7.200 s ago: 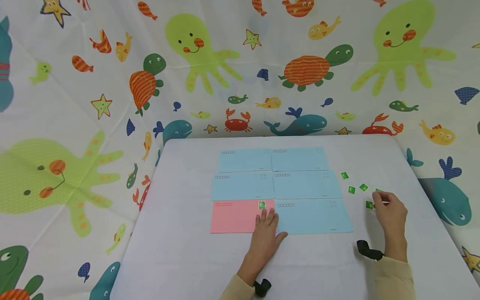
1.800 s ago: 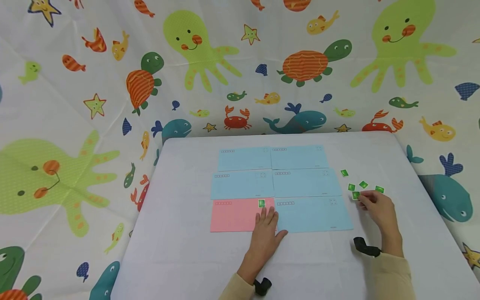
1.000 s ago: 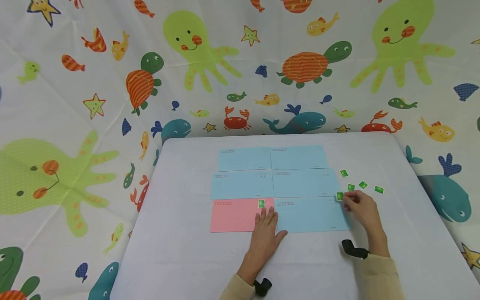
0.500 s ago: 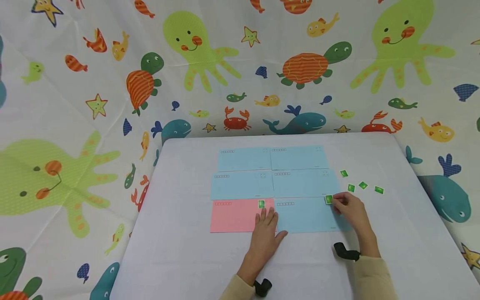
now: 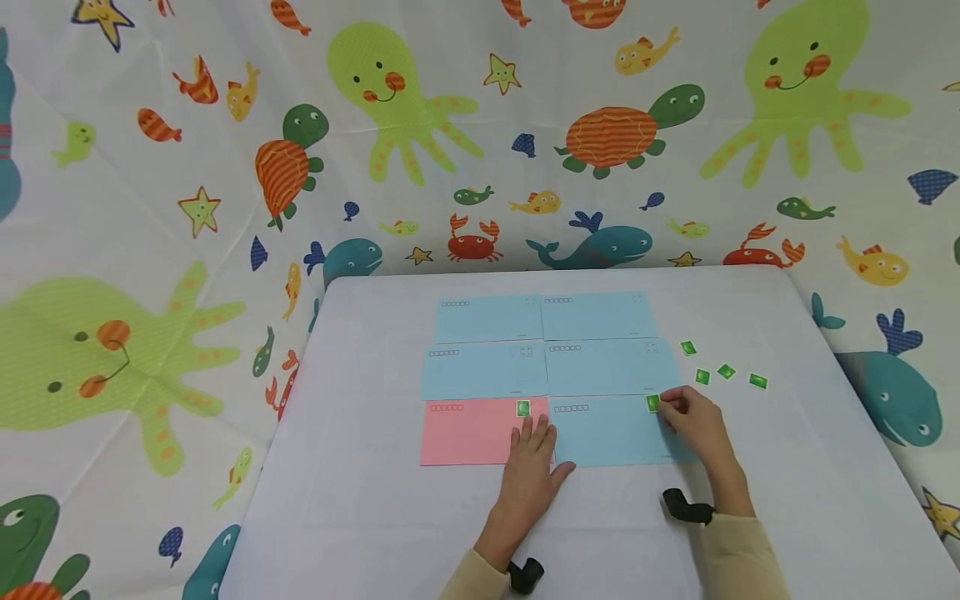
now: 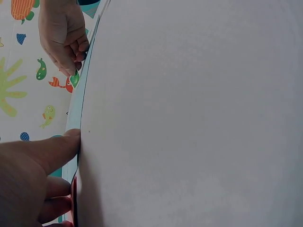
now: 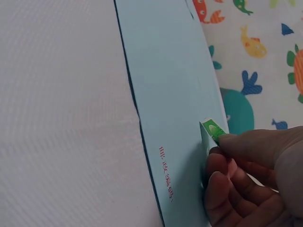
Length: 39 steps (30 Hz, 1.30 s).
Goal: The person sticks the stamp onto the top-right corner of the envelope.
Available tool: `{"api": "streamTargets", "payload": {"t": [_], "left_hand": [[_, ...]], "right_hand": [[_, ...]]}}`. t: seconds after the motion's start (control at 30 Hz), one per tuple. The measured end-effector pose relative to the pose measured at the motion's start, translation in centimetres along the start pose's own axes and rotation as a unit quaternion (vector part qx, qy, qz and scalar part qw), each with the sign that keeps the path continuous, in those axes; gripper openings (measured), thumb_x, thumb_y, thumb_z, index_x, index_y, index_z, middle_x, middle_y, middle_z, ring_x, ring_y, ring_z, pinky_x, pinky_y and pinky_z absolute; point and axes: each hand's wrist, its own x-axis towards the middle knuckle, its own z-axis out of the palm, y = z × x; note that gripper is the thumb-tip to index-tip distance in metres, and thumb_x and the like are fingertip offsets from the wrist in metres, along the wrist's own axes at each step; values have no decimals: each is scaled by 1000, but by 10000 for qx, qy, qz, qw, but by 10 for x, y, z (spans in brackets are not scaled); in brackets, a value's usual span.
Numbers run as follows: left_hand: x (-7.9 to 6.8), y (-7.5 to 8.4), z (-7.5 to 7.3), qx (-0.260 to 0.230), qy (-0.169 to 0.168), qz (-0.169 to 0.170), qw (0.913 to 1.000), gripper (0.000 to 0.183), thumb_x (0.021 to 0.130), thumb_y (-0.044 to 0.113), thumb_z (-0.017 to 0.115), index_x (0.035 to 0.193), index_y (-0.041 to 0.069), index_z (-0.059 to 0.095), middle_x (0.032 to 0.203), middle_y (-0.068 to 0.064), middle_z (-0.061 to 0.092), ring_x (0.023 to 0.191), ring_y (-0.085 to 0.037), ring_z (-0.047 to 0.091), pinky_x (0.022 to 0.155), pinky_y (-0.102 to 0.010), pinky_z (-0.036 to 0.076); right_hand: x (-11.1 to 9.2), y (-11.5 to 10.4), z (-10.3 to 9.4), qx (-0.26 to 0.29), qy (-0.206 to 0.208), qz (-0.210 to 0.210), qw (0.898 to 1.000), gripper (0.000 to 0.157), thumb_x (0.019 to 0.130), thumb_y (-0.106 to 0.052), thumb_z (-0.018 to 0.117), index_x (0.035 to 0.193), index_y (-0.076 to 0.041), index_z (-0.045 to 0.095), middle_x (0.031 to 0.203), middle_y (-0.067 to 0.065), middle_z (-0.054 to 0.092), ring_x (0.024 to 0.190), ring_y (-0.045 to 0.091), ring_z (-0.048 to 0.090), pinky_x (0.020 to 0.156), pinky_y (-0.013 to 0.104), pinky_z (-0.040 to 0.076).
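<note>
My right hand pinches a small green stamp at the top right corner of the lower right blue envelope. In the right wrist view that stamp is tilted, one edge close over the blue paper, thumb on its upper face. My left hand rests with fingers spread on the right end of the pink envelope, thumb reaching toward the blue one. Another green stamp lies on the pink envelope's top right corner, just beyond the left fingertips.
Several more blue envelopes lie edge to edge in rows behind. To their right, several loose green stamps are scattered on the white table. A cloth printed with sea animals hangs behind and beside the table.
My right hand has picked a stamp from the loose ones and carried it left onto the lower right blue envelope's corner, slowing in the last half second. The left hand has stayed put.
</note>
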Motion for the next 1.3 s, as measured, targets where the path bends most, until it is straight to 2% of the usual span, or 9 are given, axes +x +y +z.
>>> {"api": "streamTargets", "payload": {"t": [0.13, 0.3, 0.4, 0.63, 1.0, 1.3], "left_hand": [[0, 0, 0, 23, 30, 26, 10000, 63, 93, 43, 69, 141, 3, 57, 152, -13, 50, 146, -35, 41, 118, -51, 36], [-1, 0, 0, 37, 64, 50, 10000, 63, 93, 43, 69, 141, 3, 57, 152, -14, 51, 146, -35, 42, 118, -51, 37], [0, 0, 0, 52, 71, 62, 9999, 63, 93, 43, 68, 141, 3, 57, 152, -14, 51, 145, -36, 42, 117, -52, 37], [0, 0, -2, 5, 23, 44, 10000, 63, 93, 42, 69, 141, 3, 57, 152, -14, 51, 146, -36, 42, 118, -52, 37], [4, -5, -3, -45, 25, 83, 10000, 63, 92, 42, 69, 140, 3, 57, 152, -15, 51, 146, -36, 41, 117, -52, 36], [11, -15, -4, 507, 10, 216, 9985, 64, 93, 48, 66, 141, 6, 58, 151, -11, 52, 145, -32, 44, 118, -47, 38]], "right_hand": [[-1, 0, 2, -174, 65, -72, 9998, 25, 96, -14, 58, 112, 4, 63, 96, 19, 68, 81, 23, 62, 64, 22, 49], [-2, -2, 4, -334, 104, -152, 9993, 23, 96, -12, 58, 112, 5, 61, 99, 21, 67, 89, 29, 62, 75, 36, 51], [-2, -2, 5, -417, 113, -187, 9989, 23, 96, -12, 58, 112, 5, 60, 99, 21, 66, 89, 30, 61, 77, 40, 51], [-3, -3, 8, -574, 222, -342, 9975, 18, 95, -9, 58, 107, 3, 63, 95, 20, 66, 84, 27, 59, 73, 39, 49], [-2, -8, 11, -646, 165, -313, 9973, 19, 94, -9, 60, 103, 4, 69, 99, 22, 69, 87, 30, 62, 78, 45, 52], [2, -11, 18, -621, 301, -217, 9974, 20, 94, -9, 60, 104, 4, 71, 99, 22, 68, 88, 30, 61, 77, 44, 51]]}}
